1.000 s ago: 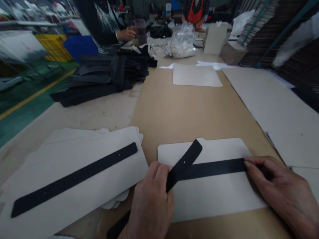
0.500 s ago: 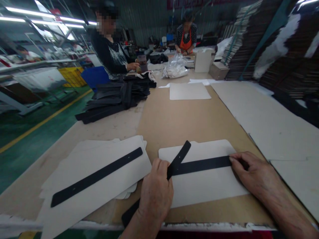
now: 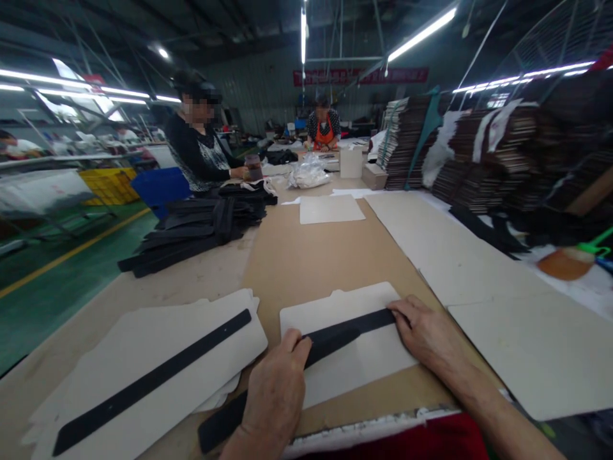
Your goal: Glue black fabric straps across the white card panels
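A pale board lies in front of me with a long black strip running across it. The thumb and fingers of my right hand pinch the right end of that strip near the board's edge. My left hand is closed round a second black strip, whose free end points right over the first one; its tail comes out below the wrist. Left of this hand, another black strip with small holes lies slantwise on a stack of pale boards.
A pile of black strips is at the far left of the table, by a person holding a container. Farther back are a clear plastic bag and a person in an orange apron. Large pale sheets cover the right side.
The free end of the strip in my left hand has swung down from pointing up and right to lying nearly along the other strip. The view has tilted up and shifted right.
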Motion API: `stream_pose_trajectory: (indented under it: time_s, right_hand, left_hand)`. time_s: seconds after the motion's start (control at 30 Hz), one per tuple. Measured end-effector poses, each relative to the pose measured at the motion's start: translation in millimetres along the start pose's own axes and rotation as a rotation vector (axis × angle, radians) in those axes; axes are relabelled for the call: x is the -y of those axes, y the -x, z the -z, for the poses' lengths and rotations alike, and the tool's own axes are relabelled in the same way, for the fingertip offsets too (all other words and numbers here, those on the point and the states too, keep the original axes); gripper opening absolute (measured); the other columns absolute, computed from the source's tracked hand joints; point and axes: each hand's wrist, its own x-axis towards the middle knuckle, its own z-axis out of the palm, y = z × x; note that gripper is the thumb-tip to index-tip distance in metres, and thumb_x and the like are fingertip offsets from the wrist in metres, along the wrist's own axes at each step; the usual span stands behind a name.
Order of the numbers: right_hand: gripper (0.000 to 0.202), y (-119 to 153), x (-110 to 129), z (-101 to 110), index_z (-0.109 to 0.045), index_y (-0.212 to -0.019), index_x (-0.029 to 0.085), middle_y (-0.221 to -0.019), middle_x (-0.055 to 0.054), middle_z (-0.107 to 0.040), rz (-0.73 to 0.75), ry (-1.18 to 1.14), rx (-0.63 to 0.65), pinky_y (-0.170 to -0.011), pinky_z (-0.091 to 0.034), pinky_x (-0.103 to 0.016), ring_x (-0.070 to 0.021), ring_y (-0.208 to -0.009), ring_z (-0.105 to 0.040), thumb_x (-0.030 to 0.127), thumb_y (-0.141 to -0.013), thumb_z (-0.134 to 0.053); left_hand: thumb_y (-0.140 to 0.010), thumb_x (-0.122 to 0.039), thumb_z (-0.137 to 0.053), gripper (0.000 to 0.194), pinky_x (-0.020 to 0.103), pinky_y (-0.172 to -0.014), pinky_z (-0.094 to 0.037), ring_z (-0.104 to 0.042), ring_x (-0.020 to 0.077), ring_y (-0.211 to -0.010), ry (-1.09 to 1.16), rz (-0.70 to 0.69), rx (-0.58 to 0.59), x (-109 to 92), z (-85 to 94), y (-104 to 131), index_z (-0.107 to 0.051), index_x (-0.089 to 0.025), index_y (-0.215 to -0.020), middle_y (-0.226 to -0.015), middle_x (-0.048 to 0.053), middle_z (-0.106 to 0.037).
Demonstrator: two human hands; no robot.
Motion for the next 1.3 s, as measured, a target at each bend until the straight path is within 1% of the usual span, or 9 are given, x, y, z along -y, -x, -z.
stream_pose_trajectory:
  time_s: [0.17, 0.27, 0.43, 0.73, 0.87, 0.97, 1.07, 1.17, 1.3]
  right_hand:
    - [0.041, 1, 15, 24, -0.068, -0.116, 0.023, -0.101, -0.007, -0.066, 0.048, 0.113, 0.167, -0.075, -0.051, -0.030, -0.0175, -0.081, -0.066, 0.015, -0.096, -0.033]
    - [0.046, 7, 25, 34, -0.067, -0.118, 0.023, -0.107, -0.009, -0.066, 0.114, 0.189, 0.247, -0.079, -0.053, -0.031, -0.0197, -0.089, -0.066, 0.007, -0.091, -0.033]
    - [0.059, 20, 24, 26, -0.059, -0.133, 0.020, -0.125, -0.013, -0.061, 0.152, 0.305, 0.234, -0.089, -0.053, -0.034, -0.0252, -0.113, -0.057, 0.000, -0.083, -0.037]
    - [0.051, 22, 25, 24, -0.058, -0.133, 0.018, -0.112, -0.012, -0.062, 0.147, 0.301, 0.212, -0.087, -0.053, -0.036, -0.0242, -0.101, -0.056, 0.004, -0.088, -0.037]
    - [0.040, 22, 24, 34, -0.066, -0.121, 0.017, -0.117, -0.013, -0.063, 0.228, 0.164, 0.167, -0.098, -0.050, -0.045, -0.0256, -0.110, -0.056, 0.013, -0.093, -0.038]
    - [0.038, 38, 18, 42, -0.066, -0.124, 0.016, -0.137, -0.014, -0.057, 0.235, 0.048, 0.192, -0.113, -0.037, -0.051, -0.0289, -0.132, -0.046, 0.032, -0.098, -0.043]
    - [0.056, 62, 9, 56, -0.045, -0.147, 0.020, -0.153, -0.012, -0.042, 0.148, -0.096, 0.316, -0.118, -0.031, -0.050, -0.0276, -0.141, -0.038, 0.048, -0.098, -0.043]
    - [0.063, 80, 2, 67, -0.027, -0.155, 0.025, -0.159, -0.009, -0.031, 0.058, -0.210, 0.372, -0.119, -0.029, -0.051, -0.0253, -0.145, -0.031, 0.051, -0.099, -0.037]
    - [0.091, 94, -11, 49, -0.026, -0.155, 0.029, -0.163, -0.008, -0.021, 0.162, -0.157, 0.310, -0.117, -0.029, -0.057, -0.0343, -0.147, -0.026, 0.060, -0.079, -0.066]
  left_hand:
    - [-0.083, 0.006, -0.035, 0.066, 0.031, -0.086, -0.056, -0.069, 0.0179, -0.100, -0.103, -0.042, 0.045, 5, -6.4, 7, -0.050, -0.023, -0.140, -0.143, 0.008, -0.052]
    - [-0.079, 0.008, -0.034, 0.075, 0.031, -0.091, -0.056, -0.066, 0.0191, -0.109, -0.134, -0.063, 0.060, 7, -11.2, 12, -0.043, -0.023, -0.147, -0.151, 0.009, -0.045]
    - [-0.076, 0.010, -0.032, 0.084, 0.035, -0.092, -0.057, -0.065, 0.0214, -0.114, -0.153, -0.068, 0.113, 8, -15.0, 14, -0.035, -0.028, -0.151, -0.156, 0.008, -0.038]
    - [-0.079, 0.004, -0.038, 0.075, 0.033, -0.091, -0.056, -0.068, 0.0196, -0.107, -0.086, -0.066, 0.078, 5, -6.8, 13, -0.042, -0.026, -0.147, -0.153, 0.007, -0.043]
    - [-0.093, -0.027, -0.051, 0.051, 0.040, -0.094, -0.055, -0.066, 0.0265, -0.111, -0.019, -0.119, 0.039, 8, 3.8, 19, -0.049, -0.023, -0.143, -0.151, 0.010, -0.046]
    - [-0.083, -0.055, -0.065, 0.074, 0.048, -0.101, -0.051, -0.060, 0.0341, -0.121, 0.035, -0.185, 0.086, 20, 6.4, 30, -0.045, -0.021, -0.146, -0.154, 0.013, -0.041]
    - [-0.077, -0.051, -0.073, 0.086, 0.049, -0.106, -0.047, -0.056, 0.0348, -0.126, 0.067, -0.218, 0.144, 33, 5.3, 42, -0.037, -0.023, -0.150, -0.157, 0.012, -0.034]
    - [-0.084, -0.039, -0.066, 0.074, 0.051, -0.108, -0.045, -0.055, 0.0323, -0.128, 0.052, -0.236, 0.183, 40, 7.5, 50, -0.036, -0.026, -0.151, -0.160, 0.009, -0.029]
    - [-0.086, -0.032, -0.062, 0.067, 0.052, -0.104, -0.047, -0.055, 0.0325, -0.127, 0.022, -0.292, 0.175, 34, 21.3, 58, -0.039, -0.024, -0.149, -0.158, 0.011, -0.033]
